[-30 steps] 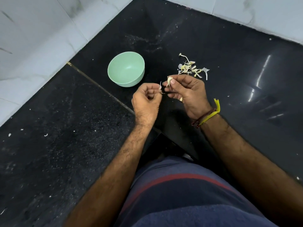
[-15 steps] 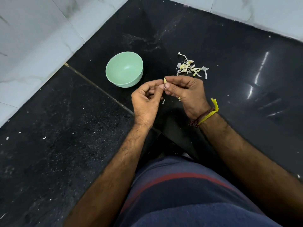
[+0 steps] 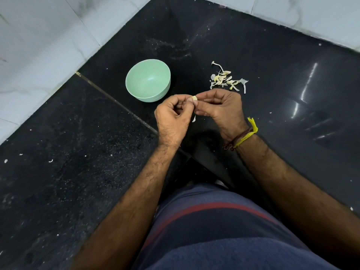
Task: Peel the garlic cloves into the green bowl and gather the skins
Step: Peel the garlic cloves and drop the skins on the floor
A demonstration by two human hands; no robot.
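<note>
Right now both hands meet above the black worktop (image 3: pixel 272 61), near its middle, w/ one small garlic clove (image 3: pixel 194 98) pinched between them. The left hand (image 3: pixel 172 117) has fingers curled, thumb and forefinger tip closed on the clove; the right hand (image 3: pixel 221 107) grasps the same clove from the other side w/ its fingertips. Only the pale yellow top of the clove shows, the rest is hidden by the fingers, so I cannot tell how much skin remains on it. A thin white strip of skin (image 3: pixel 194 118) hangs below the fingertips, between the two hands; its upper end is covered. The green bowl (image 3: pixel 148 80) stands upright just beyond the left hand, toward the worktop's back-left edge by the white tile wall (image 3: pixel 39 45); no cloves can be seen inside. The pile of skins (image 3: pixel 227 79) lies right of the bowl, apart from it, beyond the right hand; cloves vs. skins in it are hard to separate. On the right wrist sit yellow and brown threads (image 3: pixel 244 136). The person's blue shirt w/ a red stripe (image 3: pixel 224 230) covers the near edge.
</note>
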